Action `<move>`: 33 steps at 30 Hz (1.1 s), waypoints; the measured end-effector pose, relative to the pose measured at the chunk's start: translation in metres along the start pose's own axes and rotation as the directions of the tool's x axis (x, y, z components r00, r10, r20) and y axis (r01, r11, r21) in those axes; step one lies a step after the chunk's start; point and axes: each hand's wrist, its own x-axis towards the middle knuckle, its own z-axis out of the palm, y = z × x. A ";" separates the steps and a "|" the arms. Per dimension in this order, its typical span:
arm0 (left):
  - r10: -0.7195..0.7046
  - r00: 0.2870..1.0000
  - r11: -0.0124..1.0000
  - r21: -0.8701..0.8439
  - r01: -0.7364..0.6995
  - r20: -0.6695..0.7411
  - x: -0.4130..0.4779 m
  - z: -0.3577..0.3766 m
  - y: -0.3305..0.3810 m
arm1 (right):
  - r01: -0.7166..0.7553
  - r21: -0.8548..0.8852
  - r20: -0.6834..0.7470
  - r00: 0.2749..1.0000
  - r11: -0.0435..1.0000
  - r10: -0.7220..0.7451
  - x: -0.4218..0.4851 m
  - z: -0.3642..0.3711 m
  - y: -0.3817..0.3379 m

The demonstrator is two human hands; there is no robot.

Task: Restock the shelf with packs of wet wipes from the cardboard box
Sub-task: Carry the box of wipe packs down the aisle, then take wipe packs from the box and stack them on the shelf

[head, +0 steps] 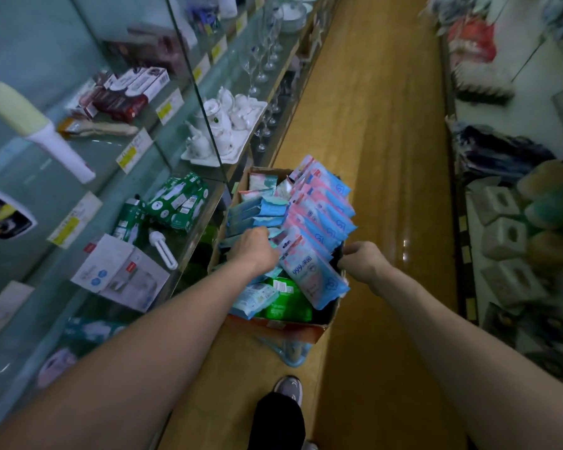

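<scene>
A cardboard box stands in the aisle, full of packs of wet wipes. A row of pink and blue packs leans along its right side, light blue packs lie on the left, and a green pack sits at the front. My left hand reaches into the box, its fingers curled against the left edge of the nearest pink and blue pack; the fingertips are hidden. My right hand grips the box's right rim beside that pack. The glass shelf runs along the left.
The box rests on a blue plastic stand. The glass shelves hold green boxes, a lamp bulb, a white tea set and wine glasses. Goods line the right shelving. My shoe stands on the yellow floor.
</scene>
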 end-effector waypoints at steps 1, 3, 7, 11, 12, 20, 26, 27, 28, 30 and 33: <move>0.008 1.000 1.000 -0.019 -0.007 0.019 0.001 0.002 0.004 | 0.000 0.002 0.004 1.000 1.000 0.000 -0.001 0.000 0.000; 0.018 0.997 0.997 -0.071 -0.013 0.073 0.004 0.008 0.010 | -0.007 -0.006 0.007 1.000 1.000 0.007 0.002 0.004 0.002; 0.055 0.989 0.996 -0.081 -0.044 0.141 0.014 0.017 0.013 | -0.024 -0.058 0.023 0.999 0.998 0.025 0.010 0.018 0.006; 0.156 0.980 0.988 -0.042 -0.152 0.127 0.030 0.022 0.010 | -0.052 -0.172 0.068 0.996 0.984 0.064 0.020 0.035 0.010; 0.185 0.975 0.983 -0.030 -0.182 0.122 0.034 0.023 0.009 | -0.065 -0.198 0.067 0.995 0.978 0.080 0.023 0.039 0.011; 0.527 0.807 0.758 0.283 -0.588 0.266 0.049 0.033 0.005 | -0.100 -0.384 0.032 0.992 0.918 0.122 0.038 0.056 0.018; 0.604 0.720 0.546 0.480 -0.687 0.343 0.057 0.043 0.008 | 0.003 -0.333 0.036 0.999 0.943 0.010 0.044 0.053 0.006; 0.594 0.729 0.543 0.500 -0.675 0.339 0.059 0.042 0.008 | 0.014 -0.309 0.038 0.999 0.951 -0.002 0.044 0.054 0.004; 0.582 0.740 0.545 0.514 -0.663 0.338 0.061 0.041 0.008 | 0.019 -0.264 0.039 0.999 0.964 -0.009 0.045 0.056 0.003; 0.574 0.748 0.542 0.530 -0.652 0.333 0.064 0.037 0.007 | 0.009 -0.156 0.006 1.000 0.988 -0.008 0.044 0.057 0.000; 0.566 0.750 0.534 0.542 -0.650 0.342 0.066 0.034 0.007 | 0.051 -0.180 -0.178 0.981 0.982 -0.083 0.043 0.054 -0.003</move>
